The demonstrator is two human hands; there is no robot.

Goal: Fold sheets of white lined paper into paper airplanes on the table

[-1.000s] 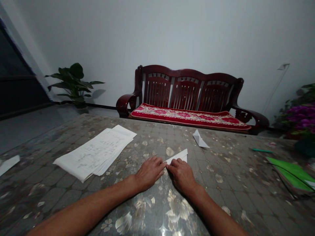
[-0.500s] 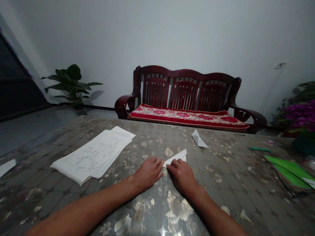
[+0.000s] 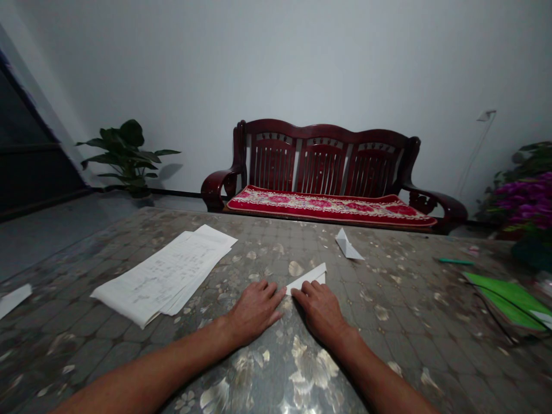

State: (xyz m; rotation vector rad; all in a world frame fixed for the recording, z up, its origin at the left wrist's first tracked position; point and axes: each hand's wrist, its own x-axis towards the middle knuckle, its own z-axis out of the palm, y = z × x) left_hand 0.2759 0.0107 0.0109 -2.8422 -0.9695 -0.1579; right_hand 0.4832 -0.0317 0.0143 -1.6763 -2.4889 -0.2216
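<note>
A small white folded paper (image 3: 319, 272) lies on the patterned table in front of me, a slim pointed shape with its narrow tip to the left. My right hand (image 3: 317, 307) rests over its lower edge with bent fingers, pinning it to the tabletop and hiding part of it. At the narrow tip is my left hand (image 3: 257, 307), palm down with its fingers stretched and spread; its forefinger reaches the tip or stops just beside it. Farther back stands another folded white paper piece (image 3: 348, 247) with a raised peak.
Left of my hands is a stack of written sheets (image 3: 168, 276). Another white paper piece (image 3: 15, 299) lies at the far left. To the right are a green book (image 3: 504, 299) with dark cords across it and a green pen (image 3: 456, 261). A wooden bench (image 3: 323, 155) stands beyond the table.
My left hand has slid slightly left and toward me, its fingers spreading more. My right hand stays on the folded paper. The view has shifted slightly.
</note>
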